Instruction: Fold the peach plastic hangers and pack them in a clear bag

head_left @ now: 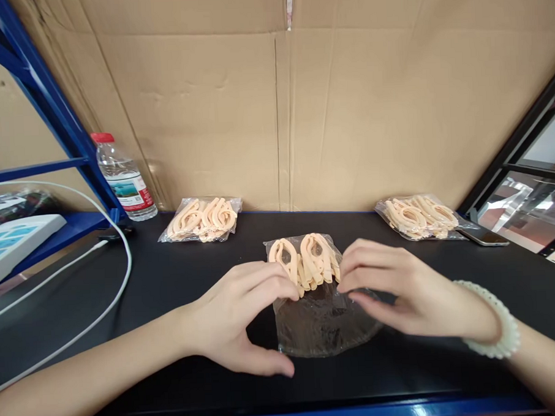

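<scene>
A clear plastic bag [326, 325] lies flat on the black table in front of me. Several beige looped plastic pieces [314, 261] sit bunched in its far part, while the near part is flat film. My left hand [245, 313] is at the bag's left side, fingertips against the film and pieces, thumb spread well away. On the other side, my right hand [391, 283] curves its fingers over the bag's right edge beside the pieces. Its thumb lies a little apart from the fingers, low over the film. A pale beaded bracelet [494, 318] circles the right wrist.
Similar filled bags lie at the back left [202, 220] and back right [418, 217], the latter beside a phone [485, 234]. A water bottle [124, 178] stands at the left corner. A white cable [126, 270] loops across the left. Cardboard [209, 113] walls off the back.
</scene>
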`<state>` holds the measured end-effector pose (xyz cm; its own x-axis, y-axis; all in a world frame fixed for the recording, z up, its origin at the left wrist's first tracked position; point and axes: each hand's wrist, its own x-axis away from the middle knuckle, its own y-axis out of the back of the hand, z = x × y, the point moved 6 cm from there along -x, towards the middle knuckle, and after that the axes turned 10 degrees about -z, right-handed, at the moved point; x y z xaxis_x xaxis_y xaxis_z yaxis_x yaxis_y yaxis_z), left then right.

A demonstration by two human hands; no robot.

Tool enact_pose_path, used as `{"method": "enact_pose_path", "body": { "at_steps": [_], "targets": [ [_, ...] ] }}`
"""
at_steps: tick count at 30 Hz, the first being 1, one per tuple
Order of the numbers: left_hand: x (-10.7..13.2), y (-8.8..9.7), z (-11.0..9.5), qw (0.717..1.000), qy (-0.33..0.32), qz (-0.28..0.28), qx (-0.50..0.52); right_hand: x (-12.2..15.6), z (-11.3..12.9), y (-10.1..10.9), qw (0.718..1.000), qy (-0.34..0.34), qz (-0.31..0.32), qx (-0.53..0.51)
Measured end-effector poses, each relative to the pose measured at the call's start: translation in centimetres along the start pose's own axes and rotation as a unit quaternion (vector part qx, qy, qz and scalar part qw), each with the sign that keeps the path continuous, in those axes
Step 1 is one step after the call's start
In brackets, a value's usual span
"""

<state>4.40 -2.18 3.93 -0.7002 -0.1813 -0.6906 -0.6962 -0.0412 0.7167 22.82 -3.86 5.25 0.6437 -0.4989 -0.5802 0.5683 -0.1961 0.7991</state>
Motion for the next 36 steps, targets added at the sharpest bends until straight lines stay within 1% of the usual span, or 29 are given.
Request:
{"method": "enact_pose_path", "body": {
  "at_steps": [3, 6, 8, 9, 11, 13, 16, 18, 20, 23, 26, 28, 30, 32, 33, 34, 36],
  "targets": [
    [0.5, -0.5, 0.3, 0.999, -0.023, 0.025, -0.004, 0.2, -2.2, 0.7, 0.994, -0.030, 0.080, -0.061],
    [1.0, -1.3, 0.8, 0.999, -0.022, 0.031, -0.012, 0.9, -3.4, 0.0, 0.985, -0.024, 0.149, -0.083],
    [1.1, -1.6, 1.1, 0.999, 0.001, 0.031, -0.008, 1.3, -3.7, -0.7, 0.983, -0.021, 0.167, -0.076],
    [1.0, -1.7, 1.3, 0.999, 0.015, 0.028, -0.003, 1.4, -3.8, -1.0, 0.983, -0.023, 0.166, -0.070],
    [1.0, -1.6, 1.6, 0.999, 0.040, 0.016, 0.018, 1.4, -4.0, -1.3, 0.986, -0.030, 0.147, -0.079],
    [0.9, -1.4, 1.9, 0.997, 0.058, -0.003, 0.052, 1.1, -4.1, -1.1, 0.985, -0.040, 0.117, -0.119],
    [0.9, -0.8, 2.5, 0.989, 0.094, -0.036, 0.107, 0.5, -4.5, -0.3, 0.979, -0.070, 0.045, -0.188],
    [1.0, -0.5, 3.1, 0.980, 0.138, -0.060, 0.131, 0.3, -5.0, 0.1, 0.966, -0.113, -0.013, -0.233],
    [1.2, -0.2, 3.7, 0.965, 0.200, -0.093, 0.145, 0.4, -5.6, 0.0, 0.941, -0.171, -0.063, -0.285],
    [1.7, 0.2, 4.7, 0.925, 0.300, -0.154, 0.175, 0.8, -6.4, -0.6, 0.903, -0.244, -0.123, -0.331],
    [2.2, 0.2, 5.4, 0.870, 0.384, -0.214, 0.223, 1.1, -7.0, -1.2, 0.871, -0.284, -0.167, -0.363],
    [2.5, 0.1, 5.8, 0.838, 0.417, -0.249, 0.249, 1.4, -7.4, -1.6, 0.844, -0.315, -0.182, -0.395],
    [2.6, -0.1, 6.0, 0.817, 0.433, -0.269, 0.268, 1.6, -7.7, -2.1, 0.822, -0.343, -0.192, -0.412],
    [2.6, -0.4, 6.1, 0.811, 0.437, -0.271, 0.280, 1.8, -7.8, -2.2, 0.815, -0.353, -0.213, -0.408],
    [2.6, -0.4, 6.1, 0.812, 0.437, -0.269, 0.277, 1.9, -7.8, -2.2, 0.815, -0.352, -0.224, -0.403],
    [2.6, -0.4, 6.0, 0.819, 0.434, -0.262, 0.269, 1.9, -7.8, -2.2, 0.817, -0.346, -0.233, -0.399],
    [2.5, -0.3, 5.9, 0.842, 0.423, -0.240, 0.234, 1.8, -7.7, -2.1, 0.823, -0.328, -0.241, -0.395]
  ]
}}
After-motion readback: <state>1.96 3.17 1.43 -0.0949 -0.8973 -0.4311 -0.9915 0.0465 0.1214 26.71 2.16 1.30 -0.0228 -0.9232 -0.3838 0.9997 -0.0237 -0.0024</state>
